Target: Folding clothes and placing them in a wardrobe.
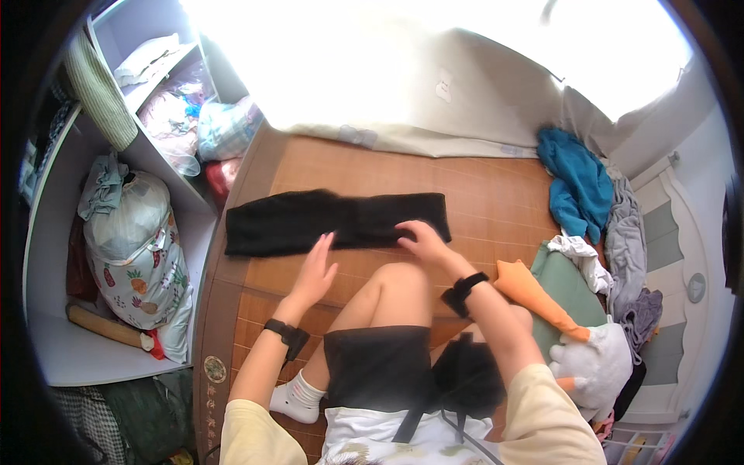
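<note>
A black garment, folded into a long strip, lies flat (290, 224) across a brown woven mat (488, 203) in front of my bent knees. Near its lower edge, left of centre, my left hand (317, 270) is raised with the fingers extended and nothing in it. My right hand (421, 241) is at the garment's right part, fingers curved and apart, with no cloth gripped. Whether either hand's fingertips touch the cloth cannot be told. Both wrists wear black bands.
Open shelves (203, 279) with stuffed bags (136, 232) stand at the left. A blue garment (575, 180), a grey cloth (625, 232) and a white plush toy (598, 366) with an orange part lie at the right. A pale curtain (494, 104) hangs along the far edge.
</note>
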Demonstrator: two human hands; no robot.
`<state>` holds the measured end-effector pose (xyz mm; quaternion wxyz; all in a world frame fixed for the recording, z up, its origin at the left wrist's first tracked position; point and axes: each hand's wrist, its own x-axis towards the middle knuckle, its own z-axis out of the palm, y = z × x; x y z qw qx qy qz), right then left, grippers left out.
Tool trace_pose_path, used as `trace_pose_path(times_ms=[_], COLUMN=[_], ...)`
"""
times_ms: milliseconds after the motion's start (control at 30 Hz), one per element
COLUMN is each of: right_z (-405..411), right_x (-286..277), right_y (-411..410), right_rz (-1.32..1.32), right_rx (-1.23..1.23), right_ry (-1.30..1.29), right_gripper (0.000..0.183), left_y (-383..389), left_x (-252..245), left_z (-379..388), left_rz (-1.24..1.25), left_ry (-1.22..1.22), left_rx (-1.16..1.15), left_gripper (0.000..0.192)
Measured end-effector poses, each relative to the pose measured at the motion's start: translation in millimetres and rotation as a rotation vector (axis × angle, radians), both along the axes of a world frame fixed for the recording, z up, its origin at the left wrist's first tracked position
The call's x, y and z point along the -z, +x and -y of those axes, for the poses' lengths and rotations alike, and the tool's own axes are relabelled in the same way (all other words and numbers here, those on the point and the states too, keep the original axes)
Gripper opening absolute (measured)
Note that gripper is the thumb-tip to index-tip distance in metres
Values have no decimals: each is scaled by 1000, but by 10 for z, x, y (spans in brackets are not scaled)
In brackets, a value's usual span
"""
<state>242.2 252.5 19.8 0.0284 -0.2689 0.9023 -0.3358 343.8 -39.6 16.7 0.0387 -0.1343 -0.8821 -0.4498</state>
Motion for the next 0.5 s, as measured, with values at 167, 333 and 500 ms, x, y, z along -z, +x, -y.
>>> trace_pose_path(times_ms=[167, 333, 500], right_z=[-592, -818, -601], right_x=[144, 241, 218], right_y=[-130, -172, -97], right_rz=[-193, 275, 870], right_rx=[228, 795, 926], right_ry=[50, -185, -618], right_gripper=[40, 58, 52], left_y=[-228, -496, -575], left_x=[-86, 104, 252], left_z=[-207, -519, -447], left_rz=[-40, -128, -45], left_ry=[-92, -548, -508], left_rx=[87, 120, 91], left_gripper=[61, 60, 56])
